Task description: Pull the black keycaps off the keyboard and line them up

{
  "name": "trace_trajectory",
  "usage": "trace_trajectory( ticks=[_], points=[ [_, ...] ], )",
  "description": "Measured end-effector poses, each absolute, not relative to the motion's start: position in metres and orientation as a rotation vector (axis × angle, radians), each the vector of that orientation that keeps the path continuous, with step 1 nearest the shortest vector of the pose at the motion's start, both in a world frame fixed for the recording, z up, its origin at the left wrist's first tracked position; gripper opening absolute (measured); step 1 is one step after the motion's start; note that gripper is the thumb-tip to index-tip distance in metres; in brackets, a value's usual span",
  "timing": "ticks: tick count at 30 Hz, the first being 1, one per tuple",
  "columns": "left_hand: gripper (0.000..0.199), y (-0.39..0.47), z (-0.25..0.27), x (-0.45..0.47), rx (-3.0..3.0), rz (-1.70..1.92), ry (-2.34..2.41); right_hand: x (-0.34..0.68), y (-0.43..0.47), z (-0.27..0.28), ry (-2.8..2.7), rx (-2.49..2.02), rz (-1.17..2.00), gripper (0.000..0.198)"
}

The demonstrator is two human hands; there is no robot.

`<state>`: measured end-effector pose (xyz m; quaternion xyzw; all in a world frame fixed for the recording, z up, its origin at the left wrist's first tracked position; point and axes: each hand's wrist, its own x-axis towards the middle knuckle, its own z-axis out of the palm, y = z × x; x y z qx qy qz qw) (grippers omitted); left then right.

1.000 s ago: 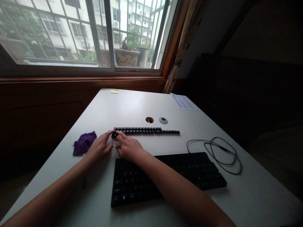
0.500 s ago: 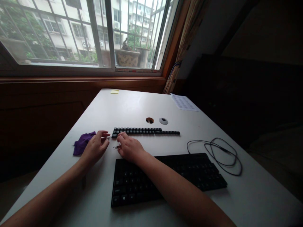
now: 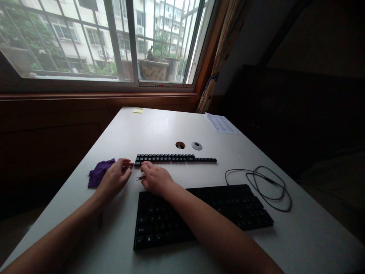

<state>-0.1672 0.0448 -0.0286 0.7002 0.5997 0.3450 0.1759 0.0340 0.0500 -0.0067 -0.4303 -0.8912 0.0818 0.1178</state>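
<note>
Rows of detached black keycaps (image 3: 171,158) are lined up on the white table. At their left end is my left hand (image 3: 117,176), fingers curved and apart, its fingertips close to the end keycap; I see nothing held in it. My right hand (image 3: 155,177) rests just in front of the rows, its fingers closed around a small wire keycap puller (image 3: 139,178) whose thin prongs stick out to the left. The palm side of this hand is hidden. Beneath my right forearm lies a black keyboard (image 3: 159,219), partly covered by the arm.
A purple cloth (image 3: 99,173) lies beside my left hand. The keyboard's cable (image 3: 273,182) is coiled at the right. Farther back are a round table hole (image 3: 180,145), a grey grommet cover (image 3: 196,146), a printed sheet (image 3: 222,123) and a yellow sticky note (image 3: 138,110).
My left fingertips have shifted very slightly to the right, toward the keycap row. The right hand stays almost still with the keycap puller.
</note>
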Motion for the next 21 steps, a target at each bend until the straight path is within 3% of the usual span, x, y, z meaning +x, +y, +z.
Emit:
trace_trajectory(
  ticks=[21],
  points=[
    [0.033,0.039,-0.018,-0.163,2.023,0.961,1.718,0.034,0.049,-0.006,-2.614,-1.273,0.227,0.029]
  ],
)
